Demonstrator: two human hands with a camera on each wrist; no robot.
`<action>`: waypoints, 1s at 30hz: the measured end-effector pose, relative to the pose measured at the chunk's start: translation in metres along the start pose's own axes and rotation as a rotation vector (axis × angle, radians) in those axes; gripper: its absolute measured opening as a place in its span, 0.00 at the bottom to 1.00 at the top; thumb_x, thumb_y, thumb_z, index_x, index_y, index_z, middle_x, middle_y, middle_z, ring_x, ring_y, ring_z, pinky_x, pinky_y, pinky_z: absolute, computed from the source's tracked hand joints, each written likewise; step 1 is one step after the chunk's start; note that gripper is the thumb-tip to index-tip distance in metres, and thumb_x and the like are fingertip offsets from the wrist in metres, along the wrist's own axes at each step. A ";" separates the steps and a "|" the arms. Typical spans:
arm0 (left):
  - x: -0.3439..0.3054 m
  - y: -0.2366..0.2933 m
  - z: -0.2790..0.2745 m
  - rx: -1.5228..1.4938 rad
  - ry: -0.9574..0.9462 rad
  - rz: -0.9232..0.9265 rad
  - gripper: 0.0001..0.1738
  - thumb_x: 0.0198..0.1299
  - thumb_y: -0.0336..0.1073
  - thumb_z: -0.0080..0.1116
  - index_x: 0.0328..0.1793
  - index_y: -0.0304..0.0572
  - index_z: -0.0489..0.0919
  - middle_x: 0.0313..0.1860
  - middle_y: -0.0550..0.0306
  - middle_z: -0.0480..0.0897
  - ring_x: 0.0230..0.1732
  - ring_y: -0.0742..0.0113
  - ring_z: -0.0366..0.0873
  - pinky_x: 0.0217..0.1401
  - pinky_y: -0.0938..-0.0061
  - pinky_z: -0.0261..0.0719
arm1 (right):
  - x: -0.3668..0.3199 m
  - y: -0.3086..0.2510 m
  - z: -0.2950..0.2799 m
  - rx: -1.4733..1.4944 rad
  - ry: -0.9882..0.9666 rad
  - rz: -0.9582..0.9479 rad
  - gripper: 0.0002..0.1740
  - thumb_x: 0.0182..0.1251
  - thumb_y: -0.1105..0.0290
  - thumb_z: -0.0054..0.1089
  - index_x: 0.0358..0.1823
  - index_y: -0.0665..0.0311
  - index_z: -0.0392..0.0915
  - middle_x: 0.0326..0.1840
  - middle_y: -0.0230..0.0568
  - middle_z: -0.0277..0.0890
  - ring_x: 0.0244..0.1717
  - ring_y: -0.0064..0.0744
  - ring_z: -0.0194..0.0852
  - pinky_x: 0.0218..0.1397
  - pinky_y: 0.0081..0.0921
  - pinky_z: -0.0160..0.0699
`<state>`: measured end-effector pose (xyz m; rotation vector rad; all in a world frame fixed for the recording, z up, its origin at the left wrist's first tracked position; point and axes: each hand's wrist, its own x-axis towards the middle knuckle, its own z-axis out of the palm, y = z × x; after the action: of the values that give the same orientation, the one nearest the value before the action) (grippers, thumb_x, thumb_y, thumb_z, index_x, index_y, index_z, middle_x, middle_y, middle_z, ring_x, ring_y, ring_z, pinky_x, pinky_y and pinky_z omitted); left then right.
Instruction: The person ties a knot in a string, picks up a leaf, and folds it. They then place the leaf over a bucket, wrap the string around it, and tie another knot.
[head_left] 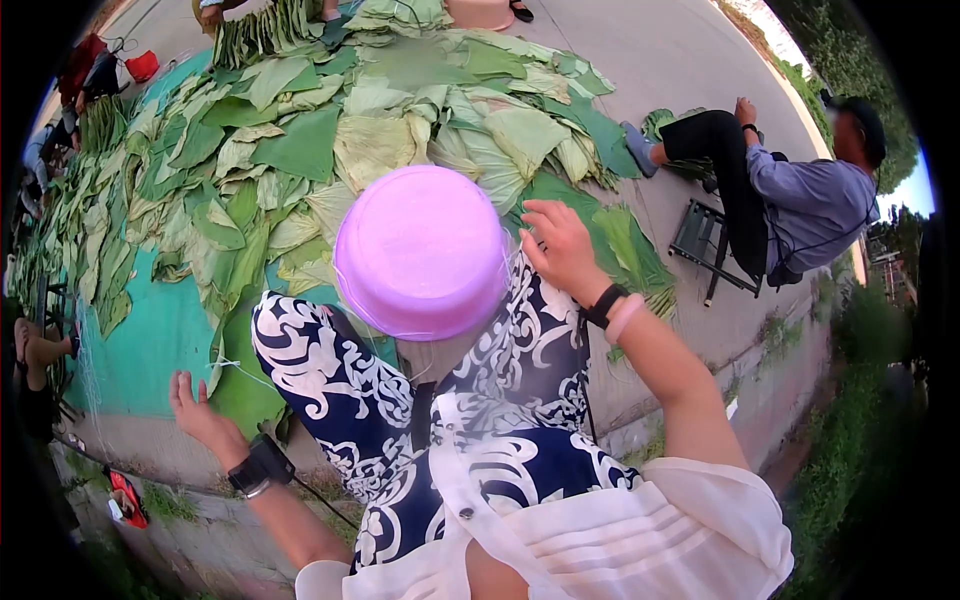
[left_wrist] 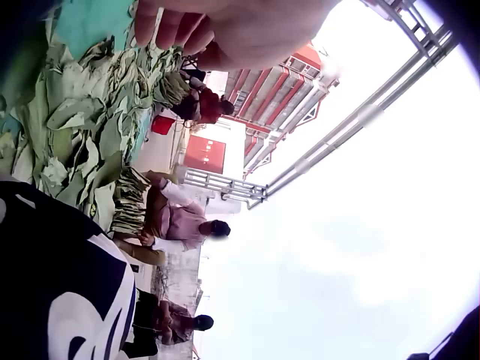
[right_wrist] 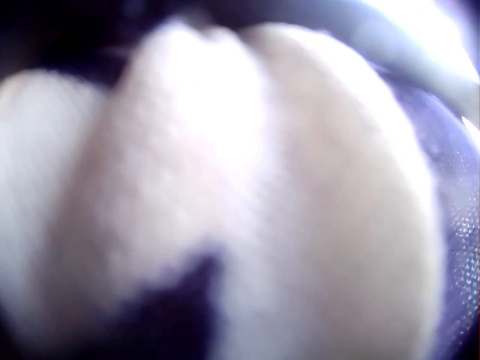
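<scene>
A pink-purple basin [head_left: 425, 250] lies over the knees of the patterned trousers [head_left: 330, 375], its flat base facing up. Just right of the basin is my right hand [head_left: 560, 250], fingers spread and slightly bent, holding nothing visible; in the right wrist view only blurred fingers [right_wrist: 315, 187] fill the picture. My left hand [head_left: 205, 415] hovers low on the left, away from the basin, with loosely bent fingers and nothing in it. In the left wrist view that hand [left_wrist: 240, 30] crosses the top edge. A thin white string [head_left: 245, 372] runs beside the left knee.
Large green leaves [head_left: 300, 145] cover much of a teal sheet [head_left: 150, 350] ahead and to the left. At the right a person [head_left: 810, 200] sits on a folding stool [head_left: 715, 250]. Other people sit beyond the leaves, one with a leaf bundle [left_wrist: 129, 201]. A low concrete edge [head_left: 700, 410] runs behind.
</scene>
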<state>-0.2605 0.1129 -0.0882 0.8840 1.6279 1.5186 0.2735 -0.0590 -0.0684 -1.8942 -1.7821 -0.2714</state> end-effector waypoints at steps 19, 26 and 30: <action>-0.082 0.029 0.138 0.638 -0.461 0.920 0.21 0.71 0.33 0.48 0.66 0.30 0.69 0.67 0.43 0.70 0.67 0.49 0.67 0.69 0.61 0.64 | -0.095 0.114 -0.006 0.373 0.260 0.793 0.12 0.66 0.66 0.60 0.45 0.67 0.82 0.45 0.41 0.82 0.44 0.31 0.78 0.47 0.26 0.75; -0.083 0.028 0.150 0.743 -0.441 0.914 0.22 0.73 0.35 0.45 0.67 0.29 0.68 0.67 0.41 0.69 0.67 0.48 0.67 0.70 0.60 0.64 | -0.199 0.173 0.063 0.525 0.001 1.133 0.14 0.62 0.65 0.60 0.40 0.69 0.83 0.33 0.44 0.84 0.35 0.34 0.81 0.44 0.28 0.77; -0.083 0.027 0.152 0.843 -0.432 0.911 0.22 0.74 0.37 0.43 0.67 0.28 0.68 0.67 0.42 0.69 0.67 0.48 0.66 0.70 0.59 0.64 | -0.231 0.179 0.108 0.437 -0.146 1.164 0.16 0.60 0.61 0.59 0.38 0.69 0.83 0.34 0.50 0.84 0.36 0.40 0.83 0.43 0.31 0.79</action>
<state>-0.0868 0.1181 -0.0622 2.4693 1.5830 0.9394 0.3991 -0.2052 -0.3127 -2.2619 -0.4901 0.6247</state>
